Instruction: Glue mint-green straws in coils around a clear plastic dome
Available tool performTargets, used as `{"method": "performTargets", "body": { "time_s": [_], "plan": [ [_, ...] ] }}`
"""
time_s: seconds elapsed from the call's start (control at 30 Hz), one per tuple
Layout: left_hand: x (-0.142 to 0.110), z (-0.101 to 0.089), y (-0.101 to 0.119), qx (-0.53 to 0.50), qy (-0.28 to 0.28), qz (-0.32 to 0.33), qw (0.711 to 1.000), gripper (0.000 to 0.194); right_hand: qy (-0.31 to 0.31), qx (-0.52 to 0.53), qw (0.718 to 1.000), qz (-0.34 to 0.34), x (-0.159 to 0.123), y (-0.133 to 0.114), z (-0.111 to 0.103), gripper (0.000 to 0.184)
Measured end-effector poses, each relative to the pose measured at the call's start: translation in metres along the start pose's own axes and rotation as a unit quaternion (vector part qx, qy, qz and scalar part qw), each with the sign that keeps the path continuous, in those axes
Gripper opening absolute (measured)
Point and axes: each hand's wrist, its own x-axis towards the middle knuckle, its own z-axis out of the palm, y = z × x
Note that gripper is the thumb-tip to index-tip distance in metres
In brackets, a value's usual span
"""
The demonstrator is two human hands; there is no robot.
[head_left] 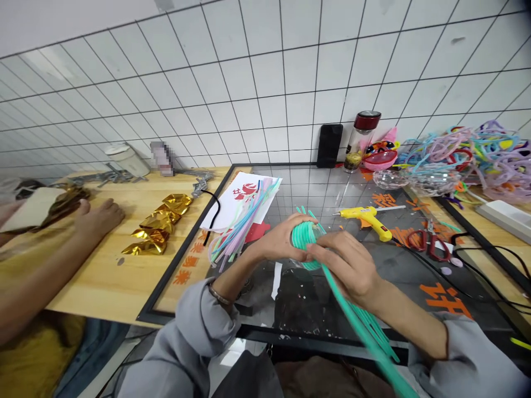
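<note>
My left hand (276, 239) is wrapped around a rounded form wound with turns of teal strip (305, 236). Some see-through plastic shows at its edges; the rest of its shape is hidden by my fingers. At its right side, the fingers of my right hand (348, 262) close on the long teal strip (352, 323), pressing it near the windings. That strip's loose length runs down toward my lap, blurred at the near end. More teal strips (379, 334) lie beneath my right forearm.
Pale coloured strips (249, 221) lie on white paper (230, 190). A yellow glue gun (369, 218) and red-handled scissors (429, 243) lie to the right, with cables around. A bottle (359, 143), a phone (329, 145) and tangled strips (468, 157) stand behind. Left are gold foil (160, 226) and a co-worker's hand (99, 218).
</note>
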Motion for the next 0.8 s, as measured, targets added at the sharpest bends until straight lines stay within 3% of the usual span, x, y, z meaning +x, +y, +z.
{"method": "performTargets", "body": {
  "time_s": [0.27, 0.8],
  "plan": [
    [0.000, -0.002, 0.002, -0.004, 0.000, -0.007, 1.000, 0.076, 0.037, 0.063, 0.996, 0.060, -0.025, 0.009, 0.000, 0.034],
    [-0.001, -0.003, -0.001, -0.016, -0.006, -0.004, 1.000, 0.081, 0.047, 0.101, 0.993, 0.041, -0.026, 0.011, 0.006, 0.033]
  ]
}}
